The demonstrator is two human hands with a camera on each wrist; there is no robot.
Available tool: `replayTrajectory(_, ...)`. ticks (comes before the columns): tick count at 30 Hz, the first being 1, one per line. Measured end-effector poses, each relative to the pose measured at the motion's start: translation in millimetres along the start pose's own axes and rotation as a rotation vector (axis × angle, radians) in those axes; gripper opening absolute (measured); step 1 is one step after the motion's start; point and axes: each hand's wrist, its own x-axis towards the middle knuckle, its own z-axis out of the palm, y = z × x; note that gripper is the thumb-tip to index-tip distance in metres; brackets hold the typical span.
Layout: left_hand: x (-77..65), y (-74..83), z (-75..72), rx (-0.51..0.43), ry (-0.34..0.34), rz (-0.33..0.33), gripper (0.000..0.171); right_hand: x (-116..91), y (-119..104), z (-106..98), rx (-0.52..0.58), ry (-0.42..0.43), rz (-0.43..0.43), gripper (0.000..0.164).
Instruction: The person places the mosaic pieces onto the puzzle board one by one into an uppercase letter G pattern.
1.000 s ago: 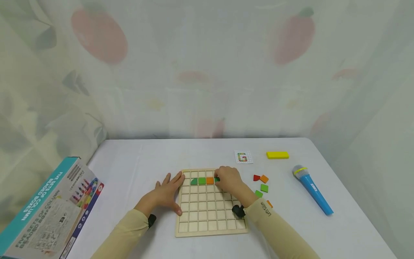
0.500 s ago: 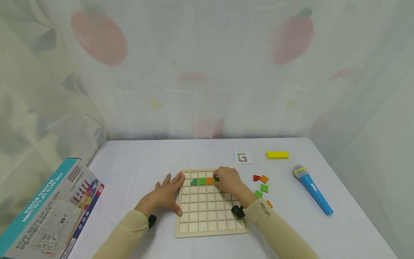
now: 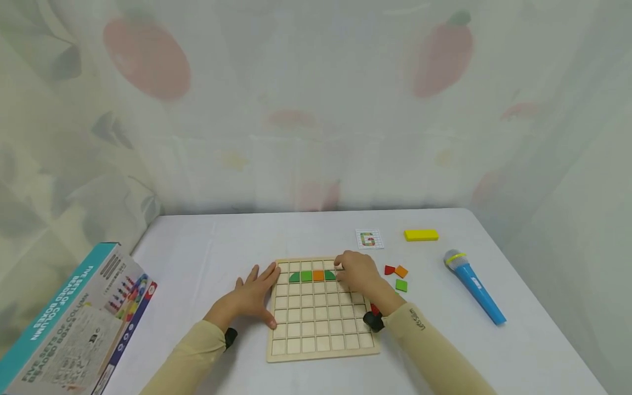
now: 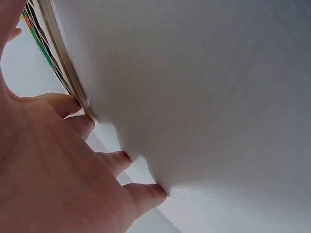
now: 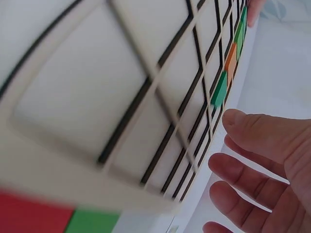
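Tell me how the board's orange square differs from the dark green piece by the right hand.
The orange square has straight sides; the dark green piece has a curved edge. The orange square sits between the light green square and the dark green piece, which ends the line. Both lie in the same row of the board.

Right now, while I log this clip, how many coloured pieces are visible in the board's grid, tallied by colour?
Dark green pieces: 2
Light green piece: 1
Orange piece: 1
Total visible in the grid of the board: 4
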Motion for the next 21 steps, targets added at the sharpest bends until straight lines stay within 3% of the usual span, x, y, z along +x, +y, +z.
replayTrajectory(11, 0.1, -1.7, 2.8, 0.005, 0.006, -0.002, 0.132, -16, 38, -9, 0.022, 0.035, 0.078, 0.023)
replayTrajectory(21, 1.6, -2.0, 2.4, 0.004, 0.006, -0.002, 0.132, -37, 78, -20, 0.028, 0.026, 0.205, 0.025)
